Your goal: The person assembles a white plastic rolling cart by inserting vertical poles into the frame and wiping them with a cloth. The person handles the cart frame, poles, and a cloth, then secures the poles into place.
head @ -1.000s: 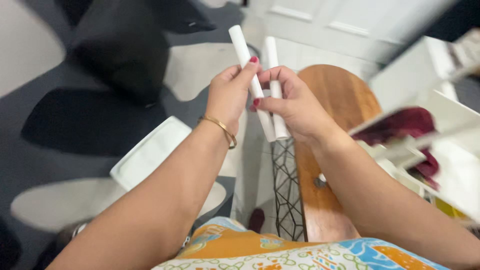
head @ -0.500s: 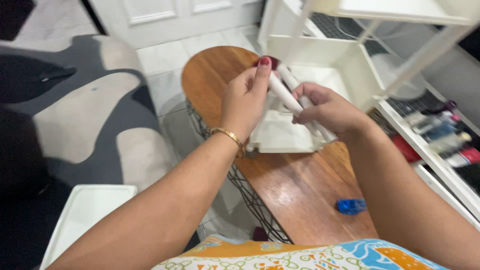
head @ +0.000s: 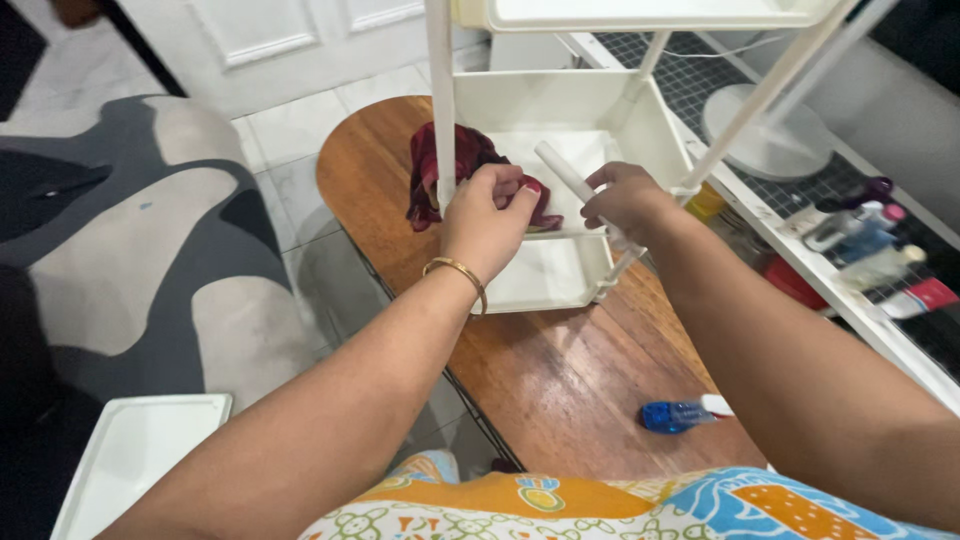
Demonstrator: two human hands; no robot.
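Left hand [head: 487,215], wearing a thin gold bangle [head: 458,270] at the wrist, is closed in a loose fist around the upright white post [head: 441,110] of a white plastic tiered shelf rack [head: 560,190], fingers curled over the rim of the lower tray where the post meets it. Right hand [head: 625,200] is closed around one short white plastic tube [head: 566,172], which juts out from the fist up and to the left, tilted, above the lower tray; the hand sits at the tray's right edge, just beside another slanted white post [head: 760,100]. A dark red crumpled cloth [head: 455,165] lies at the tray's left far corner, partly over the rim and touching the left hand's knuckles. The rack stands on an oval brown wooden tabletop [head: 560,390], with a small blue and white tube-shaped object [head: 680,414] lying near the viewer to the right. A flat white tray [head: 130,460] lies on the floor at near left, beside a grey and cream patterned rug [head: 130,240]. Bottles and tubes [head: 870,250] lie along a shelf at far right. Against half a second earlier: both hands then held the tubes together above the rack; the left hand has since moved onto the post, and only one tube shows in the right hand.
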